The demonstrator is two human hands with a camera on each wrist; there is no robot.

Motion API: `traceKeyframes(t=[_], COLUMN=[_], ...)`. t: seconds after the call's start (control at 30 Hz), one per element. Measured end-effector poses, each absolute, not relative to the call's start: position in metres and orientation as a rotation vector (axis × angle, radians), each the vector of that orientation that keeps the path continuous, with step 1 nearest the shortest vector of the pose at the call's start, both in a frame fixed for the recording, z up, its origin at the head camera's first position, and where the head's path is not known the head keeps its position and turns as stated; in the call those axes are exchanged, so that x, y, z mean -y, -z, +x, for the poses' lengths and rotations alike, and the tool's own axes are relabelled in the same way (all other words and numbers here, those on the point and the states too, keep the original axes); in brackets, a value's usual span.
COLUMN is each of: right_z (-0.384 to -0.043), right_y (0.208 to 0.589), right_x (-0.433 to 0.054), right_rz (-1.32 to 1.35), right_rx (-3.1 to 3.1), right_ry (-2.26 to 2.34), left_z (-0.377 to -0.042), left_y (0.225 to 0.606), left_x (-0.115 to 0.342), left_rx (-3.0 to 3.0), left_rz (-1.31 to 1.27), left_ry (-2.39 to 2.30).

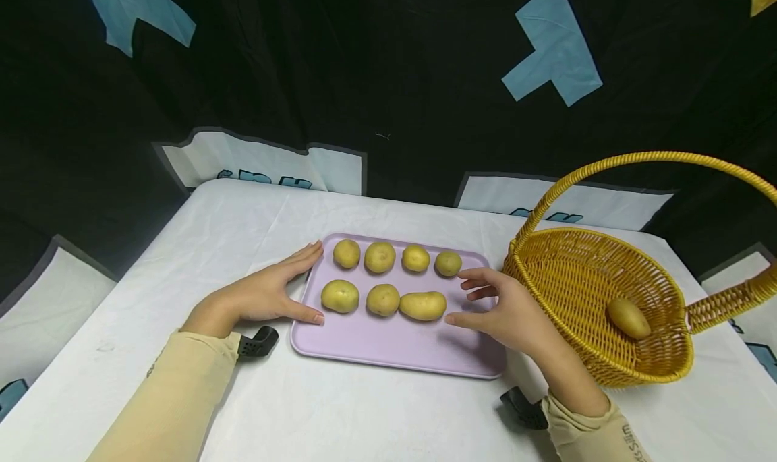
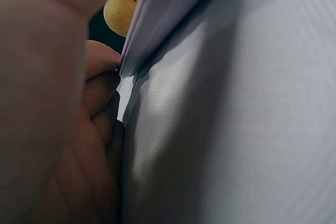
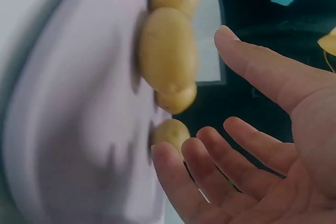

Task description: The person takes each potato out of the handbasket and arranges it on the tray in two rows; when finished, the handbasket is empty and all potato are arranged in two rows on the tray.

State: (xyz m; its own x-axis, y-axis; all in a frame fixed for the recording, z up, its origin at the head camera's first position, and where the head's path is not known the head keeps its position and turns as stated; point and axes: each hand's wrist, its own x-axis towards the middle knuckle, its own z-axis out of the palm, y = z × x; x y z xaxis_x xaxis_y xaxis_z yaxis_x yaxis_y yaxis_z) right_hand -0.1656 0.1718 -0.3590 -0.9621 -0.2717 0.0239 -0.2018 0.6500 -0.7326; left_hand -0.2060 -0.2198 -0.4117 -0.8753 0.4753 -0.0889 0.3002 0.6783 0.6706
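A lilac tray lies on the white table, bearing two rows of potatoes. My left hand rests at its left edge, thumb on the near part of the rim and fingers stretched along the side, beside a potato. The left wrist view shows the tray edge between thumb and fingers. Over the tray's right part hovers my right hand, fingers spread and holding nothing. Its thumb tip is just right of a long potato, its fingertips close to a small greenish potato.
At the right stands a yellow-brown wicker basket with a tall arched handle; one potato lies inside. The basket's rim is close beside my right forearm. A dark curtain with blue and white shapes hangs behind the table.
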Motion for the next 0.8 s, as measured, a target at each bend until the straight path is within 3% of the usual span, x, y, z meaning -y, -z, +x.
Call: traceKeyframes(t=[0.33,0.8], right_z=[-0.164,-0.161], right_y=[0.336,0.313], right_x=[-0.190,-0.222], right_rz=[-0.395,-0.194], right_rx=[-2.817,-2.923], right_ry=[1.282,1.240], left_z=[-0.206,-0.206], left_y=[0.411,0.412], left_x=[0.220,0.220], left_rx=[-2.636,-2.641], left_rz=[0.622,0.629], left_ry=[-0.991,-0.986])
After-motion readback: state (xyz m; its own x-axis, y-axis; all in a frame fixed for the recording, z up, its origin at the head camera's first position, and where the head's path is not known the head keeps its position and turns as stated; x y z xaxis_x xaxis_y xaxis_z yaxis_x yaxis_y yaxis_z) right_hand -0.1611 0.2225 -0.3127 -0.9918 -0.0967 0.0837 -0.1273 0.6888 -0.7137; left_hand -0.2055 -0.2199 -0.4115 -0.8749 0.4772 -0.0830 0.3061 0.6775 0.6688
